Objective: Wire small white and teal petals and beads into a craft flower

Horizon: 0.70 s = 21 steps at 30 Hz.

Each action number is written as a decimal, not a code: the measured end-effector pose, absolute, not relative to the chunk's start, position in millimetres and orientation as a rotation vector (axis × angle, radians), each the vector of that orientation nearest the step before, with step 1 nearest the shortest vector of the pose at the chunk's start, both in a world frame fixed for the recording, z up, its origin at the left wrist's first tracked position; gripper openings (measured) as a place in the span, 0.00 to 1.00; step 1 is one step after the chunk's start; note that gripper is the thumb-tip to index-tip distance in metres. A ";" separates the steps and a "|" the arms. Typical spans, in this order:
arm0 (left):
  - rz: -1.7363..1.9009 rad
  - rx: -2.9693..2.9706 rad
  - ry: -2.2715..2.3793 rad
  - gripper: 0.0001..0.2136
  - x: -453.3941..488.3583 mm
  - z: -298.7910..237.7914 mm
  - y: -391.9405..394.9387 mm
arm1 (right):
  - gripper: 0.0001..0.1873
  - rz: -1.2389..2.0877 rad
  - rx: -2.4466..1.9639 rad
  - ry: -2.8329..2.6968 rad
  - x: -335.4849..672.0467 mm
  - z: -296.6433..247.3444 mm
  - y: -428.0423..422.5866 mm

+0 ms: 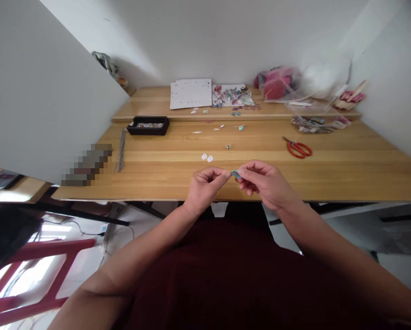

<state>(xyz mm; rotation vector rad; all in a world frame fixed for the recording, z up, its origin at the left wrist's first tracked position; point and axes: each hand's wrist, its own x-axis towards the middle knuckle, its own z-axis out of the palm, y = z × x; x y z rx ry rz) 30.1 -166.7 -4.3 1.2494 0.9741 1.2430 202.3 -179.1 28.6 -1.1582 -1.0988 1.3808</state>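
Note:
My left hand and my right hand meet over the front edge of the wooden table. Both pinch one small teal piece between thumb and fingertips. The fingers of each hand are curled in. Two small white petal-like bits lie on the table just beyond my left hand. A tiny bead lies a little farther back.
Red-handled scissors lie to the right. A black tray of small pieces sits at the back left. On the raised back shelf are white sheets, a colourful sheet and plastic bags. A white panel stands at the left.

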 end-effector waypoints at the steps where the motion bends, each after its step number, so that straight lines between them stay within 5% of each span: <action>1: 1.250 1.261 0.975 0.09 29.9 -4.2 -166.4 | 0.16 1.368 -1.161 -1.109 202.4 28.5 -179.1; 15: 1.293 1.326 1.014 0.10 30.0 -5.3 -165.5 | 0.16 1.448 -1.213 -1.161 208.6 28.0 -179.8; 21: 1.271 1.304 1.022 0.11 30.2 -4.6 -166.4 | 0.13 1.198 -1.161 -1.331 202.2 24.6 -182.7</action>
